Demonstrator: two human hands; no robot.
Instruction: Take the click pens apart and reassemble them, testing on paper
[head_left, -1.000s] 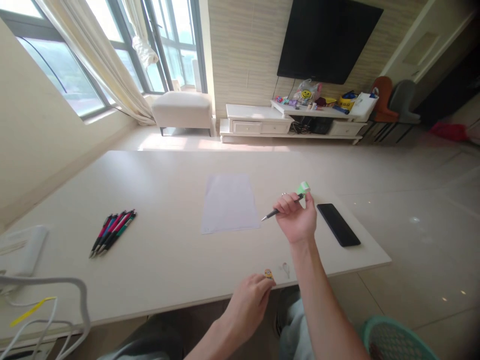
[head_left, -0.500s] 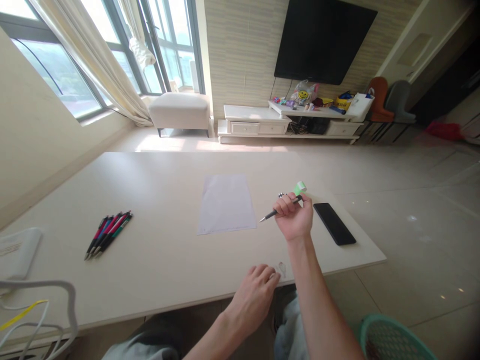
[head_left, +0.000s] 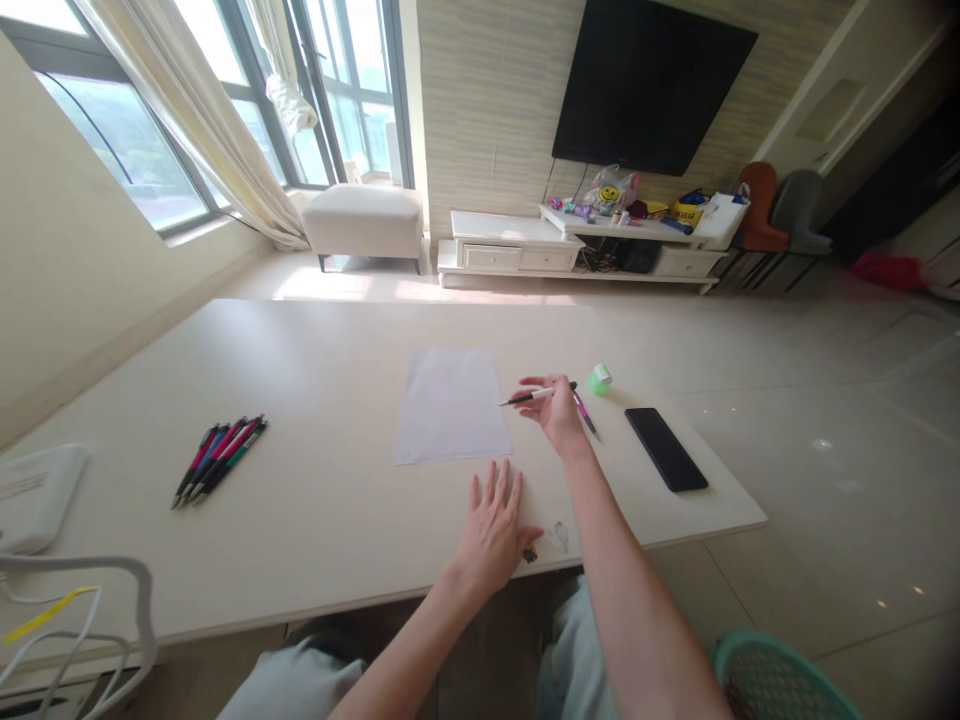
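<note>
My right hand [head_left: 556, 412] holds a white and black pen [head_left: 534, 395] above the table, its tip pointing left at the right edge of the sheet of paper [head_left: 452, 405]. Some fingers of that hand stretch out beside the pen. My left hand [head_left: 491, 530] rests flat with fingers spread, fingertips close to the paper's lower edge. By its thumb is a small dark and orange sticker-like mark [head_left: 529, 552], partly covered. A pen with a pink-purple barrel [head_left: 583, 408] lies just right of my right hand, partly hidden by it.
Several pens [head_left: 220, 460] lie bunched on the left of the table [head_left: 337, 530]. A small green container [head_left: 599, 379] and a black phone [head_left: 666, 449] are at the right. A white device [head_left: 41, 495] and cables [head_left: 139, 600] sit at left. A green basket [head_left: 780, 680] stands below.
My left hand has moved forward from the table edge and spread its fingers. My right hand has moved forward and left, its fingers loosening around the pen. The purple pen now shows.
</note>
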